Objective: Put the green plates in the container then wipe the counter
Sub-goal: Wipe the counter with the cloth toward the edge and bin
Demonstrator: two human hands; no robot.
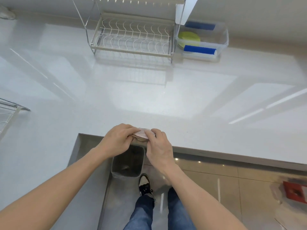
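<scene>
Hands are recorded together at the near edge of the glossy white counter point(149, 97): the left hand point(118, 140) and the right hand point(158, 146) are both closed on a small, folded pinkish cloth point(141, 134), which is pinched between the fingers of each and held at the counter's edge. Most of the cloth is hidden by the fingers. Directly below the hands, on the floor, a grey rectangular plastic bin point(127, 161) is seen, open at the top. Round green plates point(188, 39) are observed stacked inside the clear rectangular plastic container point(222, 35) with blue clip handles, which is placed at the far side of the counter, just beside the right end of the white wire dish rack point(132, 37). No plates are seen in the lower tier of the rack. Part of a second wire rack point(8, 110) is visible at the left margin. Legs in blue jeans and one black-and-white shoe point(145, 185) are noted on the tiled floor, and a red object point(294, 190), blurred, is noted at the lower right.
</scene>
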